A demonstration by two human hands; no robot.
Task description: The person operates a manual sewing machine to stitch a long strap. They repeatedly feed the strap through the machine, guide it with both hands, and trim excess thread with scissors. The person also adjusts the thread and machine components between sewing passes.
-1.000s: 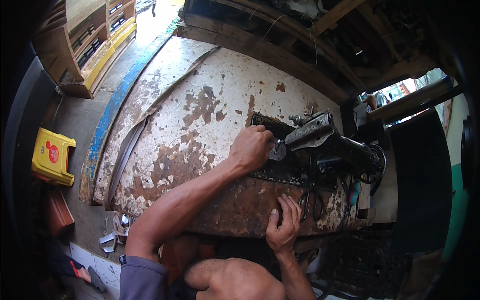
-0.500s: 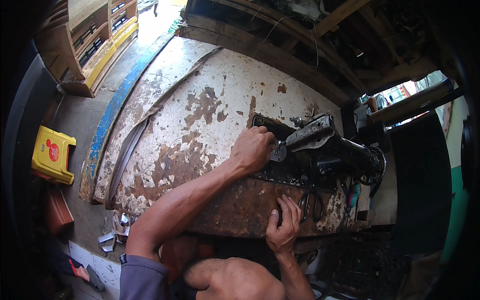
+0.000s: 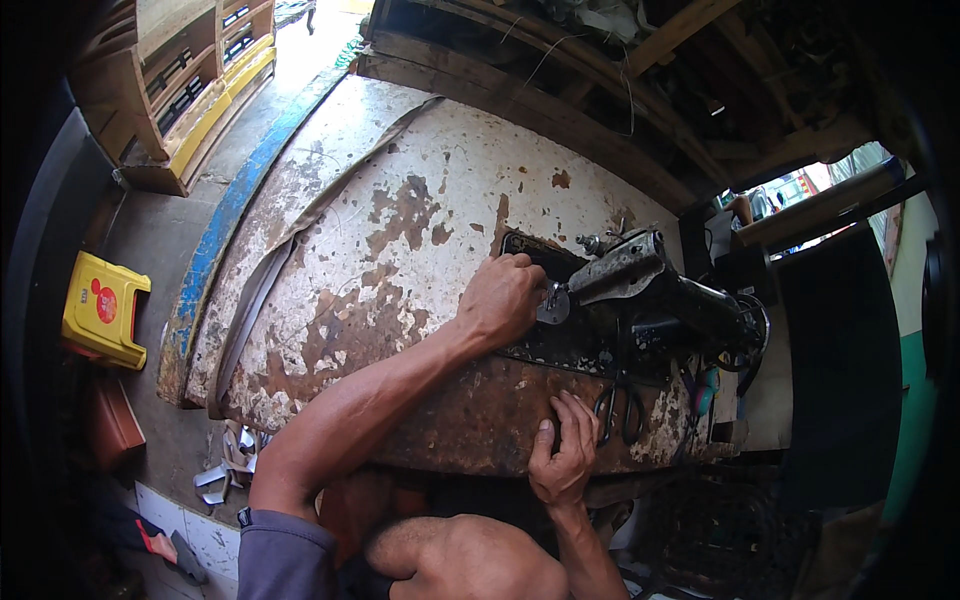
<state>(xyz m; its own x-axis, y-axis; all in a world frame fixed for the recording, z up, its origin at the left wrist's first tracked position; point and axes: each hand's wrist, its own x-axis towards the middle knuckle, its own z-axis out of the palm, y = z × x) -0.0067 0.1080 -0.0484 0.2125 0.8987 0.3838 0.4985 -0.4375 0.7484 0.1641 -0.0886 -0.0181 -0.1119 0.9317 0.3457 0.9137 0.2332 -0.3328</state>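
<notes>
The sewing machine (image 3: pixel 690 300) stands on the worktop (image 3: pixel 330 260), its long axis slanting from the needle end beside the curled left hand (image 3: pixel 500 300), whose grip I cannot tell, rightward to the handwheel (image 3: pixel 757 330). On the machine's near side, the right hand (image 3: pixel 565 450) rests loosely bent, empty.

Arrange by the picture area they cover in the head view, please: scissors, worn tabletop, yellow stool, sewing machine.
Worn tabletop
Sewing machine
Yellow stool
Scissors: partly lost against dark metal, but apparently smallest.
</notes>
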